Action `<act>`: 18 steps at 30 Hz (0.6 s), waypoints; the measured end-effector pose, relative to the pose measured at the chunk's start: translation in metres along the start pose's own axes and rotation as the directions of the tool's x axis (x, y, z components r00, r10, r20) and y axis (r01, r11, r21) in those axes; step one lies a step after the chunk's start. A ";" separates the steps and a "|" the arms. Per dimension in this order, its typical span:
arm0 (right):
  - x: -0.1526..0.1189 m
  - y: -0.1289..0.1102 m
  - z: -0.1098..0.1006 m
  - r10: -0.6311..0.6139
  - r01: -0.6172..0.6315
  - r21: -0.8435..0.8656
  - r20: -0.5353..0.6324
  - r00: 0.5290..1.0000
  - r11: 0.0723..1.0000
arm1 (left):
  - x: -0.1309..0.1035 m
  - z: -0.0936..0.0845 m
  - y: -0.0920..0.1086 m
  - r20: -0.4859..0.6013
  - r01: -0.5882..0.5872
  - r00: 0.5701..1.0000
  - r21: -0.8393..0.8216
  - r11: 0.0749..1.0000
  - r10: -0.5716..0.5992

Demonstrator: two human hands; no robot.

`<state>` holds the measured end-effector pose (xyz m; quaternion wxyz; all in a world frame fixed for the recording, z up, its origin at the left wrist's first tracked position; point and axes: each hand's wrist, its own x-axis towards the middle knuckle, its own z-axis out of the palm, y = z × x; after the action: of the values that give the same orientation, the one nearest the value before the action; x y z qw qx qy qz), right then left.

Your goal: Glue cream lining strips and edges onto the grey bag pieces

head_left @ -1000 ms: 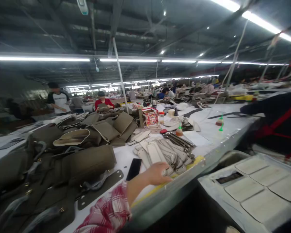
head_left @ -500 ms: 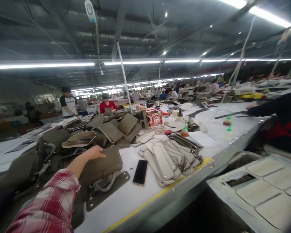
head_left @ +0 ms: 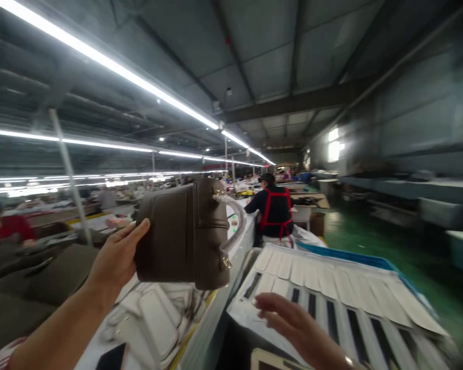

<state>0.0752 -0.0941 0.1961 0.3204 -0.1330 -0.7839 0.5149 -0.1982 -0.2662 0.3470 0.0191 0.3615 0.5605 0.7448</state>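
Observation:
Raised above the worktable is a dark olive-brown bag (head_left: 170, 234), tipped on its side, with a plastic-wrapped handle (head_left: 237, 221) and gold-coloured fittings facing right. My left hand (head_left: 118, 254) grips the bag at its left end, thumb on the near face and the other fingers hidden behind. My right hand (head_left: 289, 324) is apart from the bag at the lower right, its fingers spread and a little blurred, holding nothing. It hovers over a tray of pale strap pieces (head_left: 316, 270).
Pale oblong pieces (head_left: 160, 313) and a phone (head_left: 113, 357) lie on the table below the bag. More olive bags (head_left: 54, 277) are heaped at left. Ahead, a person in a red-strapped apron (head_left: 273, 210) sits beside the table; another person in red (head_left: 7, 228) is at far left.
The view has swung right. My left hand has lifted a bag off the table, where it rested on one before. My right hand has come into view at the lower right.

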 end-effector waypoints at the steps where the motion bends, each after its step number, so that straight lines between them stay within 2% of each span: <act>1: -0.001 -0.009 0.001 -0.077 0.077 -0.011 0.037 0.996 0.997 | -0.005 0.025 -0.008 0.031 0.045 0.999 -0.046 0.998 -0.044; 3: -0.009 -0.023 0.002 -0.175 0.177 -0.099 0.037 0.984 0.979 | -0.023 0.070 -0.025 0.130 0.141 0.983 -0.073 0.987 -0.131; 5: -0.025 -0.026 -0.001 -0.192 0.168 -0.245 -0.077 0.978 0.955 | -0.047 0.104 -0.039 0.209 0.192 0.960 -0.021 0.981 -0.184; 6: -0.037 -0.025 -0.005 -0.183 0.124 -0.311 -0.170 0.968 0.942 | -0.060 0.116 -0.045 0.230 0.205 0.952 0.009 0.979 -0.201; 8: -0.063 -0.018 -0.017 -0.175 0.023 -0.384 -0.364 0.915 0.923 | -0.082 0.134 -0.055 0.257 0.185 0.946 0.071 0.980 -0.198; 10: -0.086 -0.011 -0.031 -0.209 0.012 -0.384 -0.474 0.856 0.923 | -0.100 0.146 -0.062 0.299 0.122 0.943 0.099 0.988 -0.147; 12: -0.096 -0.007 -0.045 -0.265 0.100 -0.322 -0.523 0.810 0.941 | -0.113 0.158 -0.067 0.330 0.053 0.940 0.118 0.992 -0.089; 14: -0.091 -0.004 -0.060 -0.243 0.165 -0.184 -0.582 0.776 0.969 | -0.126 0.172 -0.070 0.339 -0.009 0.940 0.151 0.988 -0.043; 16: -0.075 0.000 -0.074 -0.086 0.140 0.034 -0.640 0.763 0.990 | -0.139 0.186 -0.068 0.343 -0.066 0.939 0.191 0.979 -0.004; 18: -0.057 0.007 -0.086 0.109 0.092 0.278 -0.631 0.768 0.956 | -0.150 0.193 -0.059 0.422 -0.067 0.906 0.208 0.976 -0.028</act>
<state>0.1727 -0.0599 0.1915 0.5819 -0.2551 -0.5419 0.5501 -0.0016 -0.1510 0.2403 0.0930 0.5196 0.6173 0.5833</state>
